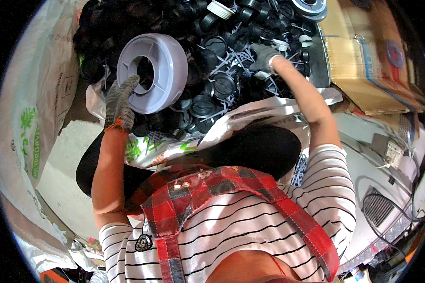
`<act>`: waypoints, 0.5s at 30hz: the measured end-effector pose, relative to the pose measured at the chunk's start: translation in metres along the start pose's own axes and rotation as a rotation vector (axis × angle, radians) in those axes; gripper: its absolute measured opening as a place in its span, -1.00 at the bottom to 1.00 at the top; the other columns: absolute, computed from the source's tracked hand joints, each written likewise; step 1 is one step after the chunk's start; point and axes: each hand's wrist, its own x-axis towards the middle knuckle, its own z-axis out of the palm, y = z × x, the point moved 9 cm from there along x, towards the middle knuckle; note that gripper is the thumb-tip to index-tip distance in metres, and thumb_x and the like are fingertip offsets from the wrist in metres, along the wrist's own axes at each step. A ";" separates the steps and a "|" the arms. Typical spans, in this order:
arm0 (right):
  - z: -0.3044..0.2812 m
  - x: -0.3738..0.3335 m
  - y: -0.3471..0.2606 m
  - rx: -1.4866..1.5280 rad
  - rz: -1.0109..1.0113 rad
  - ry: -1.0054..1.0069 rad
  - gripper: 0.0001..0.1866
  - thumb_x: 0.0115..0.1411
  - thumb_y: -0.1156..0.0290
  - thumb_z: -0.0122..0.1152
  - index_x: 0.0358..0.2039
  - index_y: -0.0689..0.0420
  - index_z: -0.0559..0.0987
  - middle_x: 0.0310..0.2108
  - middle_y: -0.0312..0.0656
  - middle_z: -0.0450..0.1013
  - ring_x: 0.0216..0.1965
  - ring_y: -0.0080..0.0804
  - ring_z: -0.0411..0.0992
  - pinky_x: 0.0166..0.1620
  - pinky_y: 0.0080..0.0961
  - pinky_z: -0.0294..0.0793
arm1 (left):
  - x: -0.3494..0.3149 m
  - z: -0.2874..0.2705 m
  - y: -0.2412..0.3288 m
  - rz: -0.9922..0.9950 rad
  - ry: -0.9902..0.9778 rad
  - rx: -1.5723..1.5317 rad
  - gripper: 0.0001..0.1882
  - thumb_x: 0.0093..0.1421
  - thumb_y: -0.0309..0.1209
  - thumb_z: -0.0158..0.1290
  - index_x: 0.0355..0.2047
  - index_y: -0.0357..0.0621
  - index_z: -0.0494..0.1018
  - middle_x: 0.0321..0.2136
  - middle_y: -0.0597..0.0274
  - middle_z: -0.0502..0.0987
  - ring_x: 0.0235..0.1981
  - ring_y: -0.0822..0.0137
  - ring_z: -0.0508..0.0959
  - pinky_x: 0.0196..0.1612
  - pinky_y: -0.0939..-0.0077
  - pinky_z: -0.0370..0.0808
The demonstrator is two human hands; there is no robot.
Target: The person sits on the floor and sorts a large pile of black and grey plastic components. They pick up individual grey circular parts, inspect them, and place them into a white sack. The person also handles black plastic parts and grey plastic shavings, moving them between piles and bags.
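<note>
My left hand (pixel 122 101), in a grey knit glove with an orange cuff, is closed on a large pale grey plastic ring (pixel 174 70). Its fingers hook over the near-left rim, and the ring's ribbed inner side shows. My right hand (pixel 263 57), also gloved, reaches into the pile at the far right with its fingers apart. Around it lie black round plastic caps (pixel 224 85) and thin pale plastic sprue pieces (pixel 238 60). Whether its fingertips touch any of them is too small to tell.
The pile rests on white plastic sheeting (pixel 250 113) before my knees. At the far right, another grey ring (pixel 310 6) sits beside an opened cardboard box (pixel 359 56). A large translucent sack (pixel 38 94) stands at left. A dark cable (pixel 366 207) loops at lower right.
</note>
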 end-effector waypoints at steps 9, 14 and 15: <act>0.050 0.028 0.028 -0.254 0.123 0.076 -0.50 0.06 0.44 -0.02 0.08 -0.04 0.29 -0.02 0.02 0.37 -0.01 -0.09 0.38 -0.04 -0.18 0.38 | 0.001 -0.013 0.004 -0.006 0.028 -0.063 -0.50 -0.06 -0.34 0.21 -0.10 -0.29 0.39 -0.18 0.14 0.46 -0.13 0.31 0.42 -0.01 0.43 0.31; 0.049 0.009 0.067 -0.175 0.230 -0.059 -0.61 0.21 0.33 -0.27 0.05 -0.02 0.33 0.04 -0.04 0.33 0.04 -0.09 0.33 0.04 -0.21 0.30 | 0.004 -0.023 0.000 0.035 0.014 0.026 -0.61 0.04 -0.35 0.12 -0.13 -0.26 0.45 -0.12 0.13 0.46 -0.08 0.31 0.40 0.03 0.46 0.29; 0.049 0.005 0.081 -0.121 0.260 -0.012 -0.60 0.21 0.30 -0.28 0.05 -0.03 0.34 0.05 -0.03 0.32 0.05 -0.08 0.32 0.05 -0.22 0.29 | 0.006 -0.023 0.002 0.044 -0.003 0.051 -0.62 0.04 -0.35 0.11 -0.13 -0.26 0.46 -0.11 0.14 0.45 -0.08 0.31 0.40 0.03 0.47 0.28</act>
